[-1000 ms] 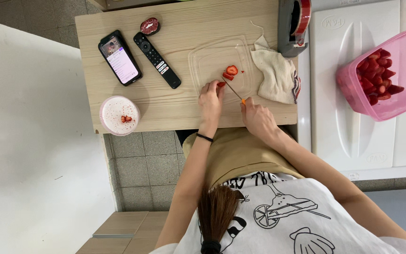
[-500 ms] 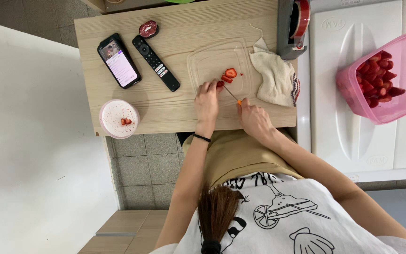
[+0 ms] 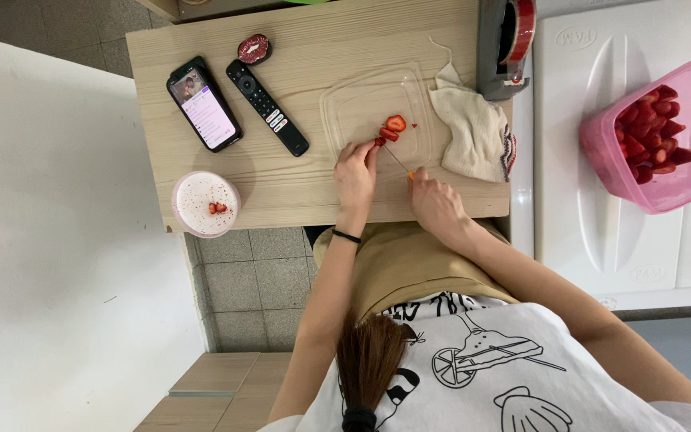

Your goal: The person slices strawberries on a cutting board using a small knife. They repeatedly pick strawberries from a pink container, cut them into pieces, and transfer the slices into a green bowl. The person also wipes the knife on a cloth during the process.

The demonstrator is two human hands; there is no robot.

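1. Far left of the wooden table [image 3: 313, 196]: a white round bowl [image 3: 205, 203] sits at the near edge w/ a few red strawberry bits in it. No change vs the earlier frames.
2. Next along: a phone [image 3: 204, 104] w/ its screen lit, a dark-red lip-shaped item [image 3: 253, 48] and a black remote [image 3: 267, 107]. All untouched and where they were.
3. Middle: a clear plastic lid [image 3: 375, 112] serves as the cutting surface. The strawberry pieces [image 3: 392, 128] lie on it, approx mid-lid.
4. Left hand [image 3: 355, 172]: fingertips pinched on the small red piece at the near end of the berry. It has crept slightly toward the lid's centre over the last sec.
5. Right hand [image 3: 435, 202]: closed round the orange handle of a small knife [image 3: 397, 158], blade angled up to the fruit right beside the left fingertips. A sec ago the two hands were a bit further apart; now they're close together at the cut.
6. What that means, my read: slicing is mid-stroke. More cut slices show apart from the held bit than before, so the berry is prob. nearly done.
7. Right of the lid: a crumpled white cloth [image 3: 473, 132], then a grey tape dispenser [image 3: 504, 44] w/ a red roll.
8. Far right, on the white appliance top [image 3: 577, 200]: a pink tub [image 3: 661, 132] of cut strawberries, well apart from both hands. Its contents look the same.
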